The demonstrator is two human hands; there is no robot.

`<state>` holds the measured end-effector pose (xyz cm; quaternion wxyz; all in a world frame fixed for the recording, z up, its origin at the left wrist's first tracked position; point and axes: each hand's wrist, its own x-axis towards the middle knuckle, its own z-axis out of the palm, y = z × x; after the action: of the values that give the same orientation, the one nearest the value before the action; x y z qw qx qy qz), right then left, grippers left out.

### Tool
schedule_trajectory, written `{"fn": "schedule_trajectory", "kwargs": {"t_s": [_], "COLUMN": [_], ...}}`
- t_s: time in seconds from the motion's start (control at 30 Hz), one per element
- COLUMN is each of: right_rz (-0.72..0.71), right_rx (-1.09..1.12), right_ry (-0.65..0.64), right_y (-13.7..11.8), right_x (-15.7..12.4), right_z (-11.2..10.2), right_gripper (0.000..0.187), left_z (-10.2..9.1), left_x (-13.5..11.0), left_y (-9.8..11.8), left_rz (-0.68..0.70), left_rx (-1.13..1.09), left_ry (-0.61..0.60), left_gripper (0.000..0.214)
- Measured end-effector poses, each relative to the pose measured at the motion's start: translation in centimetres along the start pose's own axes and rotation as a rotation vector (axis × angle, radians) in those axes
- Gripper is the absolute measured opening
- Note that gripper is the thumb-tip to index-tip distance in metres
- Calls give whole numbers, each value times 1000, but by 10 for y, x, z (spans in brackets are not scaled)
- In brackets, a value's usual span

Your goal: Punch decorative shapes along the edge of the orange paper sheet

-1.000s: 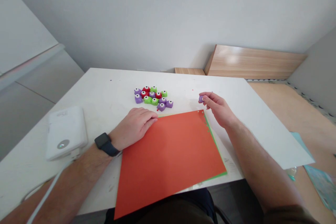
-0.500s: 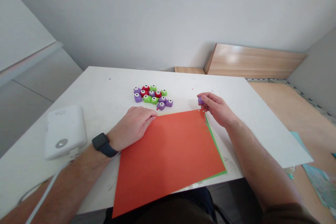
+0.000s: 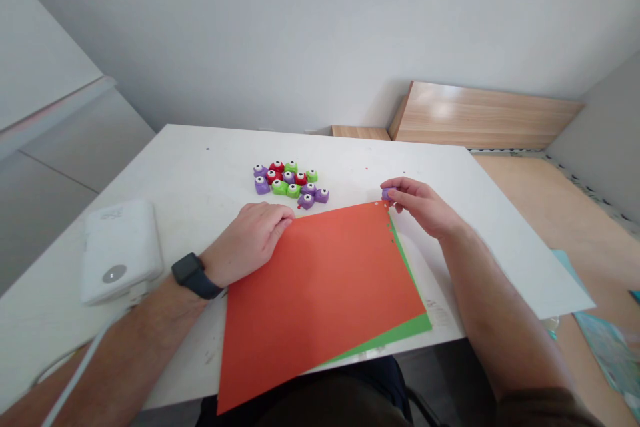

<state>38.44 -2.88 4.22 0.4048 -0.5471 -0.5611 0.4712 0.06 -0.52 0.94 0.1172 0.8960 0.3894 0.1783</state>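
A red paper sheet (image 3: 320, 287) lies on the white table (image 3: 200, 173), over a green sheet (image 3: 400, 330) whose edge shows at the right and bottom. My left hand (image 3: 253, 237) rests flat on the red sheet's far left corner, fingers together. My right hand (image 3: 420, 207) pinches a small purple punch (image 3: 387, 194) at the sheet's far right corner, where several small holes dot the edge. A cluster of purple, red and green punches (image 3: 290, 183) sits beyond the sheet.
A white box-shaped device (image 3: 120, 250) with a cable stands at the left of the table. Wooden boards (image 3: 475, 117) lean by the wall behind. A teal item (image 3: 607, 347) lies on the floor at the right.
The red sheet has turned slightly, baring more of the green sheet at the bottom right. My right hand with the purple punch shifted a little to the sheet's corner.
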Motion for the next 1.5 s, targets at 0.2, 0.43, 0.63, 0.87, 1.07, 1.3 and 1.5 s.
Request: {"fn": "schedule_trajectory", "kwargs": {"t_s": [0.2,0.43,0.63,0.87,1.07,1.3,1.5], "right_rz": [7,29,48,107,148,149,134], "right_rx": [5,-34,-74,-70,-73,-25,-66], "right_ry": [-30,-62,-118,-204,-232,-259,-205], "right_y": [-6,-5,-7,-1,0,0,1], "right_x": [-3,-5,-6,-5,-4,-4,-4], "right_z": [-7,-11,-14,-19,-19,-18,-23], "right_gripper": [33,33,30,32,32,33,31], "left_z": [-1,-1,0,-1,0,-1,-2], "left_x": [0,0,0,0,-1,-2,0], "left_y": [1,1,-1,-2,-4,-3,-2], "left_rz": [-6,-6,-5,-2,-22,-42,-57], "left_rx": [4,-8,1,-7,-9,-20,-33], "left_ry": [-4,7,11,25,16,15,17], "left_gripper": [33,31,30,29,31,32,32]}}
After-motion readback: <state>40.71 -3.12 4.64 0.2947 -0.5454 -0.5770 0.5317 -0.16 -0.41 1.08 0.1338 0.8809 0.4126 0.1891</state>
